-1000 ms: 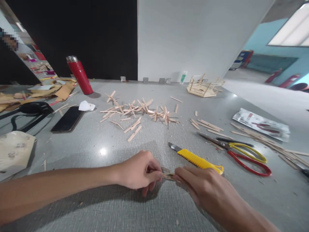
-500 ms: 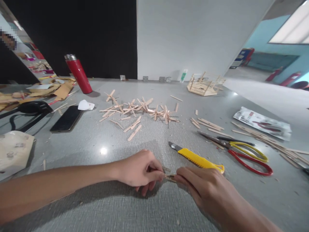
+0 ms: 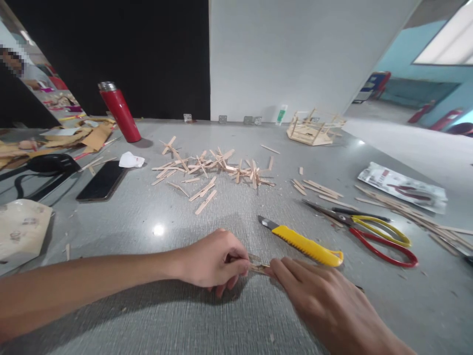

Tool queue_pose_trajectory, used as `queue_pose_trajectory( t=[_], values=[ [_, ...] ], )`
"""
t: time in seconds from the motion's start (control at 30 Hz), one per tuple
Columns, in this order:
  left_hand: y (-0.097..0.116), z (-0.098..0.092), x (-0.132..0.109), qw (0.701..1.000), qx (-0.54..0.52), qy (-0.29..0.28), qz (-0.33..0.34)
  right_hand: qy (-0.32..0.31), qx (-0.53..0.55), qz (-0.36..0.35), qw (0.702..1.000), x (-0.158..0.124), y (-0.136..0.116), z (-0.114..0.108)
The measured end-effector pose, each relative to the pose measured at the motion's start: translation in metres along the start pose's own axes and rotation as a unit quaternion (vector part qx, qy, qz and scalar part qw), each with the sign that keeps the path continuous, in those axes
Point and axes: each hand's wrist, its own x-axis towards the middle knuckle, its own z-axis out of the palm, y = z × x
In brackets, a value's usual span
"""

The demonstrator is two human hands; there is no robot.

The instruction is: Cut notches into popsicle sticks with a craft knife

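Note:
My left hand is closed, with thumb and fingertips pinching small wooden sticks low over the grey table. Right beside it, my right hand is closed around a thin tool, mostly hidden; its dark end shows behind the hand. The tool's narrow tip seems to meet the sticks between the two hands, but its kind is not clear. Just beyond my right hand lies a yellow utility knife, blade pointing away to the left. Farther right are scissors with one yellow and one red handle.
Loose wooden sticks are heaped mid-table, with more sticks at right near a silver packet. A stick-built frame stands at the back. At left are a phone, a red flask and a paper container.
My right hand has shifted slightly down and turned, so the tool's dark end now shows behind it. My left hand stays nearly still, pinching the sticks.

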Motion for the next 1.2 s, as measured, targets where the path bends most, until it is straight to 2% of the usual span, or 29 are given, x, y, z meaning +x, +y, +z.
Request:
queue_pose_trajectory(
  t=[0.1, 0.3, 0.4, 0.5, 0.63, 0.83, 0.97, 1.2],
  values=[
    [-0.001, 0.002, -0.001, 1.0, 0.01, 0.003, 0.008, -0.01, 0.009, 0.015, 1.0, 0.002, 0.0, 0.0],
    [-0.004, 0.003, -0.001, 1.0, 0.01, 0.011, 0.006, 0.052, -0.101, -0.057, 0.992, 0.003, -0.007, -0.001],
    [-0.003, 0.003, -0.001, 1.0, 0.005, 0.01, 0.003, 0.006, 0.03, 0.006, 1.0, 0.002, -0.002, 0.004],
    [-0.003, 0.003, -0.001, 1.0, 0.004, 0.006, -0.007, -0.054, 0.173, 0.091, 0.979, 0.005, 0.01, 0.011],
    [-0.005, 0.003, 0.0, 1.0, 0.004, 0.002, -0.015, -0.069, 0.209, 0.12, 0.968, 0.009, 0.017, 0.015],
    [-0.004, 0.001, -0.001, 1.0, -0.008, -0.007, -0.002, -0.085, 0.238, 0.11, 0.961, 0.003, 0.013, 0.015],
    [-0.002, 0.001, -0.001, 1.0, -0.011, -0.012, -0.005, -0.119, 0.27, 0.13, 0.947, 0.01, 0.02, 0.012],
    [-0.005, -0.001, 0.0, 0.999, -0.021, -0.024, -0.011, -0.156, 0.312, 0.125, 0.929, 0.018, 0.031, 0.009]
  ],
)
